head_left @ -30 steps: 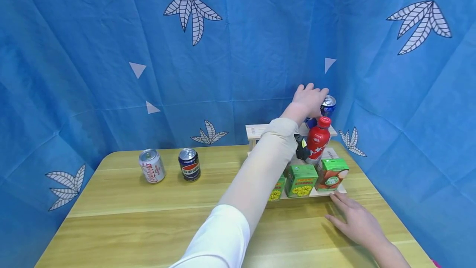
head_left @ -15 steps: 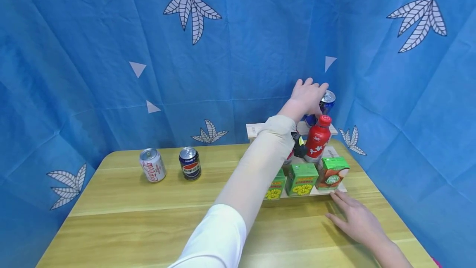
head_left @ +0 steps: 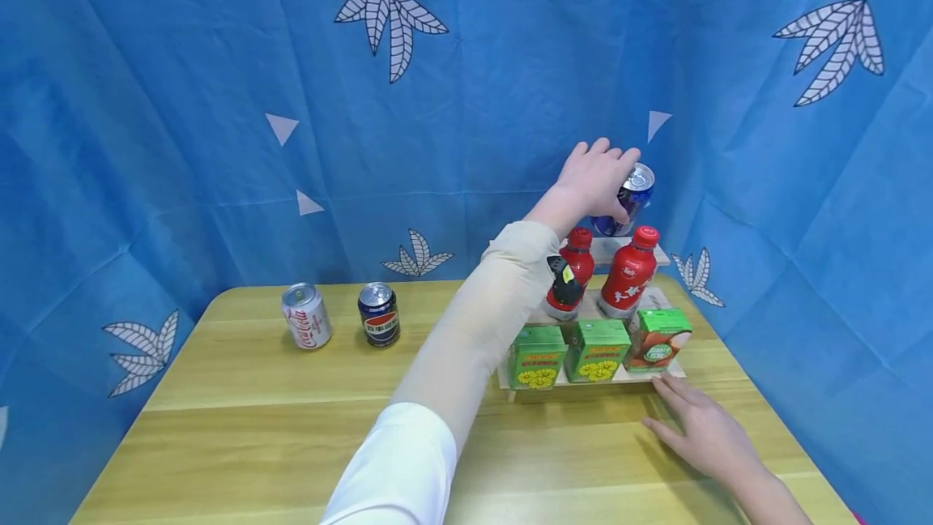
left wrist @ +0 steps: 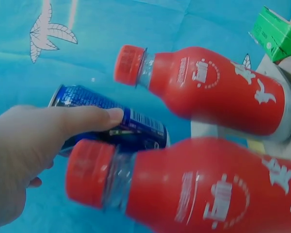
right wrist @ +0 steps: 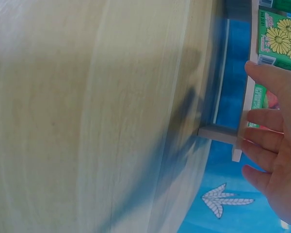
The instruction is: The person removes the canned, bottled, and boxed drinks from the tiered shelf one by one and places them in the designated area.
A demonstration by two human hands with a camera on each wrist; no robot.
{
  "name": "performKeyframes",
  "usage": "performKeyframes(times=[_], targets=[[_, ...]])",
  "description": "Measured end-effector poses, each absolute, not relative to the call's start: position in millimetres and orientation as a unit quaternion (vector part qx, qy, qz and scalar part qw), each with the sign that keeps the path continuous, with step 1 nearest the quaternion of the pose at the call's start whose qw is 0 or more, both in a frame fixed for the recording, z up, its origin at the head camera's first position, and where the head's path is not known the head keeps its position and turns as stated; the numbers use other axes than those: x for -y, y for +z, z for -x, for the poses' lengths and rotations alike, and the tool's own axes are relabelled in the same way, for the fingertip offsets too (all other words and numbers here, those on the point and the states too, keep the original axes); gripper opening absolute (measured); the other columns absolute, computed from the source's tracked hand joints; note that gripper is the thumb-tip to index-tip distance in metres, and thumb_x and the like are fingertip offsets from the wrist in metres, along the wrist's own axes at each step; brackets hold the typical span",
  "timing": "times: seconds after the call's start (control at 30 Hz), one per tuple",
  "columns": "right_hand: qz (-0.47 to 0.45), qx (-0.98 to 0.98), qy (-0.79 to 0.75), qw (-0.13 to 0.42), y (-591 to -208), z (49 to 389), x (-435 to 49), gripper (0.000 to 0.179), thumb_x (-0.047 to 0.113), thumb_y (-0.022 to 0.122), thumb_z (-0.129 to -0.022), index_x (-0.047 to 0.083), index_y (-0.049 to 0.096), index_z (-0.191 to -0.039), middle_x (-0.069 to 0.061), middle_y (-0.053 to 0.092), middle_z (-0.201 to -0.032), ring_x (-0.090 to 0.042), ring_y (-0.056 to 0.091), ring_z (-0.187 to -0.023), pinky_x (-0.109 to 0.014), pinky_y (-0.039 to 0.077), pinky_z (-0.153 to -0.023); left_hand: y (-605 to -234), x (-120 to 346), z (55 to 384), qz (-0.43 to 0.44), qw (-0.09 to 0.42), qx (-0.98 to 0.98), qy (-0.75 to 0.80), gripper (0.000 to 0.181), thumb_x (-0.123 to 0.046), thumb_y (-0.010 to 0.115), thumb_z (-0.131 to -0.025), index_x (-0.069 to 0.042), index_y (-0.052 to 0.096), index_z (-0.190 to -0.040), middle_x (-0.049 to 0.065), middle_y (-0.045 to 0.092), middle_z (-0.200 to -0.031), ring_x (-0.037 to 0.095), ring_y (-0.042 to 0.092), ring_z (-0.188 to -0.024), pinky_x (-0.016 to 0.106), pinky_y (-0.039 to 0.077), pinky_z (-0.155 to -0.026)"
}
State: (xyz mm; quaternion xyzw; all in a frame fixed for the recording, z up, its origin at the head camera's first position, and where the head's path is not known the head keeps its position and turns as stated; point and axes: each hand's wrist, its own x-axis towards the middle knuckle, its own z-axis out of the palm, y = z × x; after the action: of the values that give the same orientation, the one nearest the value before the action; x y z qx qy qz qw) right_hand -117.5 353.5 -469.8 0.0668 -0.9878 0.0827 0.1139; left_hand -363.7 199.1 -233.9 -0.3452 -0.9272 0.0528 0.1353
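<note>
In the head view my left hand (head_left: 594, 177) grips a blue drink can (head_left: 632, 191) above the top board (head_left: 608, 249) of a small wooden stepped rack. The left wrist view shows the thumb laid along the tilted can (left wrist: 145, 126), behind two red bottles. Those bottles, the left one (head_left: 579, 262) and the right one (head_left: 628, 274), stand on the middle step. My right hand (head_left: 703, 428) touches the front edge of the lowest board (right wrist: 250, 92) with extended fingers, below a green-and-brown carton (head_left: 656, 340).
Two green cartons with yellow flowers, the left (head_left: 538, 356) and the middle one (head_left: 598, 351), share the lowest step. A white Coca-Cola can (head_left: 307, 318) and a dark blue Pepsi can (head_left: 380, 316) stand at the table's back left. A blue curtain (head_left: 219, 104) surrounds the table.
My left hand has risen slightly and shifted left, and the blue can has come up with it. The left red bottle now shows beside the forearm. My right hand has stayed at the rack.
</note>
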Motion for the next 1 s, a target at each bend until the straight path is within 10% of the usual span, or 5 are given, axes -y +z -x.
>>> performKeyframes(times=[1.0], targets=[[-0.064,0.991,0.084,0.085,-466,118,-348,0.074,0.049,0.071,-0.083,-0.002,0.054,-0.135,-0.027,0.051,-0.14,-0.049,0.051,-0.122,-0.061,0.044,-0.096,-219,-102,361,0.344,0.181,0.919,0.062,0.093,-0.072,0.065,-0.074,-0.025,0.031,-0.147,-0.008,0.051,-0.143,0.014,0.039,-0.13,0.035,0.034,-0.106]])
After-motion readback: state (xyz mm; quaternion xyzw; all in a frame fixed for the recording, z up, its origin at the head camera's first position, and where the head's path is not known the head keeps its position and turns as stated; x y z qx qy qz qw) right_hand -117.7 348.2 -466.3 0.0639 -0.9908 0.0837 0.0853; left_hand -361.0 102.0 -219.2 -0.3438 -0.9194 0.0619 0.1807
